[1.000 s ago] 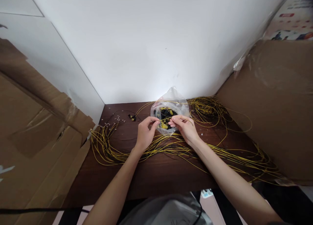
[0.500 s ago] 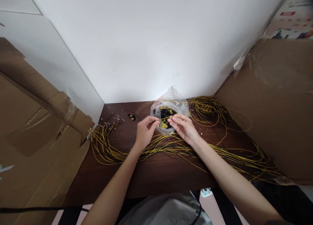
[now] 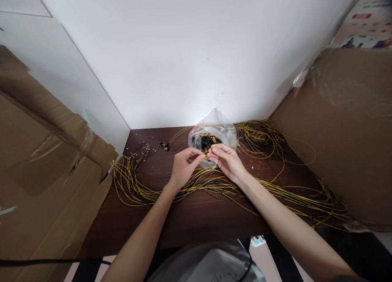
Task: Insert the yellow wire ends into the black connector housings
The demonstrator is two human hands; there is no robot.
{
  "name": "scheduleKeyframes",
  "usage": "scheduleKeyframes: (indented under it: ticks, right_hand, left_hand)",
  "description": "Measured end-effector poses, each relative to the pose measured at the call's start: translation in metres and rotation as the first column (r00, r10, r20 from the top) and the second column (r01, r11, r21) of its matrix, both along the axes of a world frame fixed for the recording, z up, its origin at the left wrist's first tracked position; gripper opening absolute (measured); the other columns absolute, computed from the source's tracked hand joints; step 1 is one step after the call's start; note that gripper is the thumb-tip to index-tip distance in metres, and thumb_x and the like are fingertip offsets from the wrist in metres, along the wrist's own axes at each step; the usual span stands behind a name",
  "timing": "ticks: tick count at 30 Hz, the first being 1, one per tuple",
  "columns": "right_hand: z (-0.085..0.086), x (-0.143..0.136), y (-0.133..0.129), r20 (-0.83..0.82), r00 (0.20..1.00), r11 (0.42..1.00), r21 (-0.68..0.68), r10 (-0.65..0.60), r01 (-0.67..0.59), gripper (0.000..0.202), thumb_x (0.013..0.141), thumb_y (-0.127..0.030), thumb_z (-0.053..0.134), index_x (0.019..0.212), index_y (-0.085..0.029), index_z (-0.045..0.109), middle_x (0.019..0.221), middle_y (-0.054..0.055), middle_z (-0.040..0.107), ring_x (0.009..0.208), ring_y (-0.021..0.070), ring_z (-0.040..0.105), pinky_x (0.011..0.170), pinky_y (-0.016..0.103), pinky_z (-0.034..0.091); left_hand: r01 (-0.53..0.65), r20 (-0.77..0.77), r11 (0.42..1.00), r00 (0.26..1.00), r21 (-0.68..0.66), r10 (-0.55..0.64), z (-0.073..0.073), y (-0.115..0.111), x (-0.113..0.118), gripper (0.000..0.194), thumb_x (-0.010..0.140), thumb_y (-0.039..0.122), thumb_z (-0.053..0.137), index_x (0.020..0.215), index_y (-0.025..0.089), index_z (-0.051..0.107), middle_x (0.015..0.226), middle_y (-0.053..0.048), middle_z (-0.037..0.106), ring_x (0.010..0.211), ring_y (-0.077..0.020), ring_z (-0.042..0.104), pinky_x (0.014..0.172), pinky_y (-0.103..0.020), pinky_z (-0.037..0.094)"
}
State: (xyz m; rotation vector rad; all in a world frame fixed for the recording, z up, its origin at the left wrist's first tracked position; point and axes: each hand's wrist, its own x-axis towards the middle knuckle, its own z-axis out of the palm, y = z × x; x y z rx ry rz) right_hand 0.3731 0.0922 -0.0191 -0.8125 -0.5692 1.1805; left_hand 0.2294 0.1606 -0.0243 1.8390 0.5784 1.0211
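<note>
My left hand (image 3: 185, 164) pinches a thin yellow wire between thumb and fingertips. Close beside it, my right hand (image 3: 227, 160) is closed on the same wire, its fingertips almost meeting the left ones. Both hands are held over a clear plastic bag (image 3: 219, 121) whose mouth shows small black and yellow pieces (image 3: 208, 140). Beneath my wrists a long bundle of yellow and black wires (image 3: 202, 180) runs across the dark wooden table (image 3: 131, 229). The wire's very tip is hidden by my fingers.
Coiled yellow wire (image 3: 259, 133) lies at the back right. Black and yellow connectors (image 3: 165, 146) and small pale bits (image 3: 147, 147) are at the back left. Cardboard stands on the left (image 3: 45, 172) and right (image 3: 337, 131), with a white wall (image 3: 183, 61) behind.
My two hands have come closer together, the left shifting slightly right and the right slightly left. The stretch of wire visible between them is shorter.
</note>
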Motion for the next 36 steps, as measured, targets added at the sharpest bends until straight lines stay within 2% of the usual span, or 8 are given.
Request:
scheduleKeyframes:
  ticks: [4,10,15,22,27,36]
  right_hand:
    - [0.001,-0.003,-0.001,0.029,0.999,1.000,-0.016,0.018,-0.018,0.016,0.061,-0.019,0.076,0.075,-0.015,0.069,0.073,0.003,0.070,0.068,0.0124,0.067,0.065,0.019,0.055]
    - [0.001,-0.004,0.000,0.018,1.000,0.998,-0.057,0.009,-0.008,0.016,0.060,-0.018,0.075,0.074,-0.014,0.068,0.073,0.004,0.070,0.067,0.0125,0.067,0.065,0.019,0.055]
    - [0.000,-0.005,0.000,-0.001,0.999,0.998,-0.058,0.038,-0.038,0.015,0.063,-0.020,0.074,0.073,-0.014,0.065,0.072,0.005,0.070,0.070,0.0138,0.068,0.067,0.021,0.055]
    - [-0.001,-0.002,0.001,-0.015,1.000,0.999,-0.026,0.024,-0.024,0.015,0.066,-0.022,0.072,0.074,-0.015,0.062,0.078,0.007,0.071,0.076,0.0173,0.068,0.069,0.024,0.056]
    - [-0.001,-0.002,0.001,-0.012,1.000,1.000,-0.022,0.007,-0.007,0.015,0.066,-0.022,0.072,0.074,-0.014,0.063,0.078,0.008,0.071,0.076,0.0178,0.068,0.068,0.024,0.056]
    - [-0.003,0.004,0.003,-0.010,0.997,0.997,-0.025,-0.079,0.079,0.011,0.065,-0.020,0.070,0.071,-0.014,0.063,0.075,0.007,0.071,0.071,0.0173,0.068,0.068,0.025,0.056]
  left_hand:
    - [0.006,0.010,1.000,1.000,0.014,-0.006,-0.001,0.001,0.000,0.012,0.076,0.025,0.060,0.081,0.015,0.064,0.081,-0.005,0.065,0.078,-0.0153,0.061,0.073,-0.026,0.048]
    - [-0.011,0.082,1.000,0.997,-0.026,0.014,0.007,-0.001,-0.001,0.011,0.078,0.024,0.058,0.081,0.014,0.061,0.077,-0.003,0.061,0.064,-0.0116,0.059,0.062,-0.023,0.048]
    - [-0.004,0.116,1.000,0.993,-0.022,0.006,0.010,-0.003,-0.001,0.010,0.079,0.024,0.057,0.080,0.015,0.060,0.076,-0.002,0.058,0.060,-0.0103,0.058,0.060,-0.023,0.048]
    - [-0.004,-0.019,0.986,1.000,0.167,0.007,0.006,-0.001,-0.002,0.011,0.078,0.022,0.057,0.086,0.017,0.063,0.087,-0.006,0.061,0.081,-0.0157,0.058,0.073,-0.026,0.048]
    - [-0.049,-0.055,0.965,0.996,0.256,0.065,0.008,0.000,-0.003,0.011,0.080,0.020,0.055,0.084,0.017,0.065,0.084,-0.005,0.061,0.078,-0.0151,0.057,0.069,-0.025,0.047]
    - [-0.111,-0.068,0.951,0.988,0.290,0.136,0.010,0.003,-0.005,0.012,0.080,0.021,0.055,0.082,0.018,0.066,0.081,-0.005,0.063,0.075,-0.0144,0.057,0.065,-0.024,0.046]
